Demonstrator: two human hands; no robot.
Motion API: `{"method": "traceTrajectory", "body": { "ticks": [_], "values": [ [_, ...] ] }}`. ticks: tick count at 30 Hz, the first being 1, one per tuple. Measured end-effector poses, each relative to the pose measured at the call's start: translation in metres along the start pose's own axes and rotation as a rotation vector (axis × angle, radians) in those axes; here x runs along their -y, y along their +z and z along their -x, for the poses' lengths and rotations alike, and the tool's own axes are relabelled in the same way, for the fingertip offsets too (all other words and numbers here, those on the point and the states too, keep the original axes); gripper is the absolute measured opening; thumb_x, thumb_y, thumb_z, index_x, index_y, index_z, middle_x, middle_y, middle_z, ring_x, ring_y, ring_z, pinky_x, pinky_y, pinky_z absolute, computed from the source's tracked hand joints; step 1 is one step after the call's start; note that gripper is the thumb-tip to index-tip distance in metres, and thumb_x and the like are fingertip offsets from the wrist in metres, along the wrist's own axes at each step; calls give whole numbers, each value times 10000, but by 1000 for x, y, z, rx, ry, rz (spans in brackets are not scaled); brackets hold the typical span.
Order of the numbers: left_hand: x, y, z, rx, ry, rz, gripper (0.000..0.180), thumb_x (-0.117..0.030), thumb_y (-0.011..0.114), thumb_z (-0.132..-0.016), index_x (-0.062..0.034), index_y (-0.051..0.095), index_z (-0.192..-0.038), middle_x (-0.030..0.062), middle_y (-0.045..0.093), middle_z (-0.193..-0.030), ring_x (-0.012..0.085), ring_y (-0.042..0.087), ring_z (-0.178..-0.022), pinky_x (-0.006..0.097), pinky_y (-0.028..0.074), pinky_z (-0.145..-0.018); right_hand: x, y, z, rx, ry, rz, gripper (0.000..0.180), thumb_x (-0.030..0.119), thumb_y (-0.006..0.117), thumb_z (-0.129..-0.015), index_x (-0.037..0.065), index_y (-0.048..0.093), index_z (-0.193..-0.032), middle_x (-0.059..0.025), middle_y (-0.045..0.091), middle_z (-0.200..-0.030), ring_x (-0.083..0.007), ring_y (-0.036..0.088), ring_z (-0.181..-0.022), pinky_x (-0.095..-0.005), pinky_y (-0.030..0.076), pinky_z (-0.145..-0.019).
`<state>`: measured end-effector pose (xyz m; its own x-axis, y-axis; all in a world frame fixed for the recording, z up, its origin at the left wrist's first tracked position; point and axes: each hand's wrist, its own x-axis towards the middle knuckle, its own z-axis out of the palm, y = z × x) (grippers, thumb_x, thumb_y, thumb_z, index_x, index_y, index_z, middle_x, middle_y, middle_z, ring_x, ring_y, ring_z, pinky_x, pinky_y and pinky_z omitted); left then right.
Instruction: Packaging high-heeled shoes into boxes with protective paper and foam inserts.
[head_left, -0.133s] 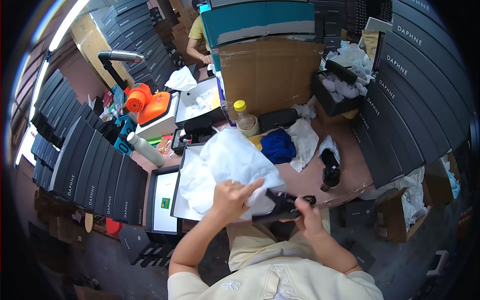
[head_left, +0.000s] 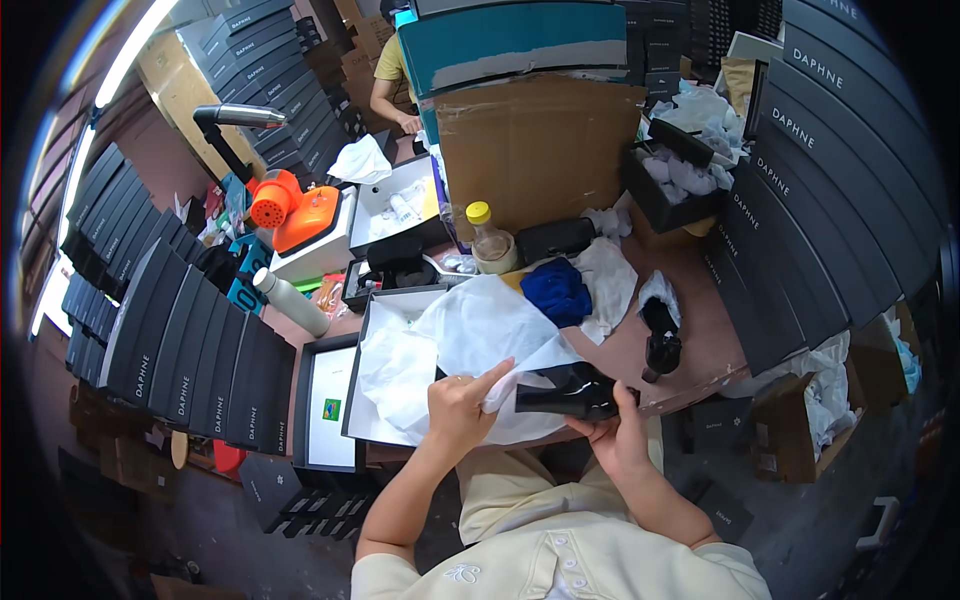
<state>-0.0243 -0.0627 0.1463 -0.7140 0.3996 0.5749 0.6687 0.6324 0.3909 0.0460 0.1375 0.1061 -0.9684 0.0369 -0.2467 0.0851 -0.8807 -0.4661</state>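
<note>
A glossy black shoe (head_left: 568, 390) lies across my right hand (head_left: 618, 432), whose fingers and thumb grip it at its right end. My left hand (head_left: 462, 408) has its index finger stretched toward the shoe, while the other fingers curl round a bit of white tissue paper (head_left: 490, 318). That paper spreads over an open shoebox (head_left: 352, 408) and reaches under the shoe. A second black shoe (head_left: 660, 335), with white paper at its far end, stands on the table to the right. A dark box lid or tray with a white inside (head_left: 328, 440) sits left of the shoebox.
Stacks of dark shoeboxes rise at left (head_left: 190, 370) and right (head_left: 800, 190). Behind the work area stand a cardboard panel (head_left: 540, 150), a yellow-capped bottle (head_left: 490, 245) and a blue cloth (head_left: 555, 293). A white bottle (head_left: 290, 300) and orange device (head_left: 305, 220) are at left. Another person works beyond.
The shoe has turned in my right hand, so its glossy side now shows. The tissue paper has sunk and spread toward the shoe. My left hand has barely shifted.
</note>
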Motion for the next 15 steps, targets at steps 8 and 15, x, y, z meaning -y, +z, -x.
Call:
{"method": "traceTrajectory", "body": {
  "ticks": [8, 15],
  "values": [
    [-64, 26, 13, 63, 307, -170, 539, -166, 658, -646, -14, 600, -1160, -17, 442, -460, 128, 446, -391, 282, 348, -436, -44, -23, -2, 160, -348, 732, 199, 99, 626, -850, 28, 563, -1024, -61, 595, -908, -173, 583, -856, -284, 466, -750],
    [-82, 51, 56, 148, 346, 232, 526, -120, 689, -610, 72, 599, -1091, 27, 452, -554, 172, 482, -509, 296, 408, -494, -21, 22, -37, 266, -613, 863, 196, 91, 594, -848, 30, 554, -1030, -79, 580, -920, -196, 571, -878, -303, 461, -759]
  ]
}}
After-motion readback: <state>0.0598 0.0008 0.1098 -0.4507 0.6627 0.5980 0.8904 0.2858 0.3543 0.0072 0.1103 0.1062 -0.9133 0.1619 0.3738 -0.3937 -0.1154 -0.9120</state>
